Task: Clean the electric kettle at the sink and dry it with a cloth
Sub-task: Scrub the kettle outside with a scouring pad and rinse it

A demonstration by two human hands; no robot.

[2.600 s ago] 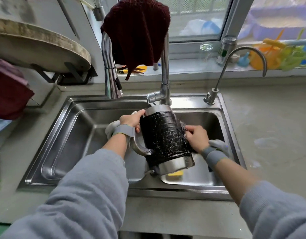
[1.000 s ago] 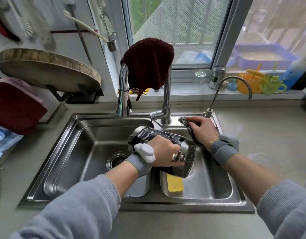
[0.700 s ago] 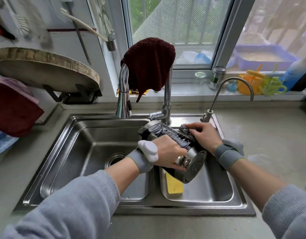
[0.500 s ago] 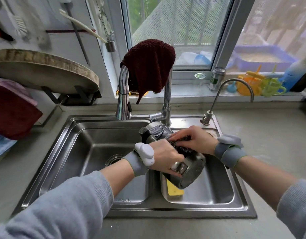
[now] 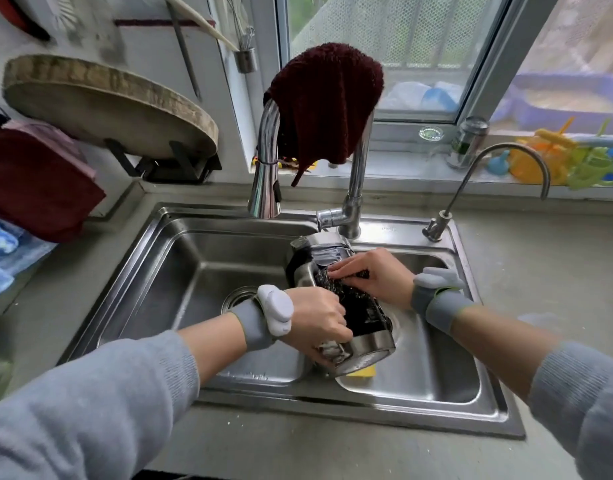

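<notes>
over by the wall on the left, a thick round wooden board point(image 5: 104, 105) rests on a black bracket, rough-edged and pale on its face, with a dark red cloth point(image 5: 35, 181) folded below it. next along, the double steel sink point(image 5: 152, 271) gleams, brushed and wet-looking, its left basin showing a round drain point(image 5: 239, 299). over it arches a chrome tap point(image 5: 267, 161) with a nubbly maroon cloth point(image 5: 327, 98) draped on the bend, soft and absorbent by the look of it, likely the one for drying.

the left hand point(image 5: 315, 320) is curled around the bottom end of the electric kettle point(image 5: 350, 306), fingers wrapped near the shiny steel base ring. the kettle lies tipped on its side above the divider between the basins, base toward the person, lid end toward the tap. its body is black and ribbed, banded in polished metal, with a curved metal handle point(image 5: 303, 275) up top. i'd judge it rigid and moderately heavy, and slick where it's wet, so gripping the base rim or the handle seems the safest hold; the smooth steel bands would slip.

the right hand point(image 5: 374, 275) lies flat-ish across the kettle's side, fingers extended and pressing a wiry steel scourer point(image 5: 327, 277) against it. the scourer is springy and abrasive, and could scratch polished parts. beneath the kettle peeks a yellow sponge point(image 5: 362, 372). further right stands a thin gooseneck tap point(image 5: 499, 168), with bright plastic cups point(image 5: 575, 161) on the sill.
</notes>
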